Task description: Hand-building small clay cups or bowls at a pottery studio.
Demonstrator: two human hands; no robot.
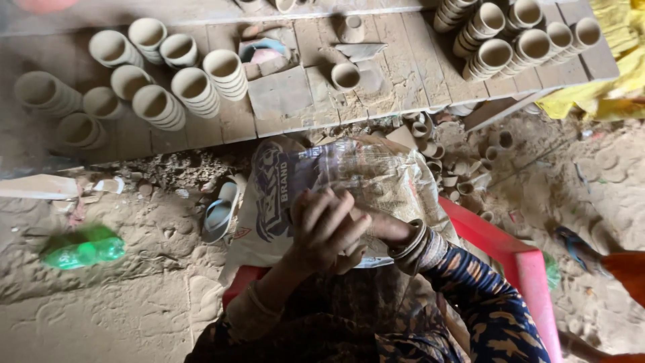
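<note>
A clear plastic bottle (349,176) is held up close in front of the camera, tilted. My left hand (325,228) wraps its fingers around the bottle's lower end. My right hand (384,227) sits just behind the left one, mostly hidden by it, and seems to grip the same end of the bottle; bangles circle its wrist. Under the bottle lies a printed sack (269,202) on my lap.
A wooden plank bench (295,101) carries stacks of clay cups at left (161,101) and right (510,40), plus a single cup (345,75). Broken clay cups (457,175) litter the sandy ground. A green plastic bottle (84,247), a sandal (220,212) and a red chair (517,262) are nearby.
</note>
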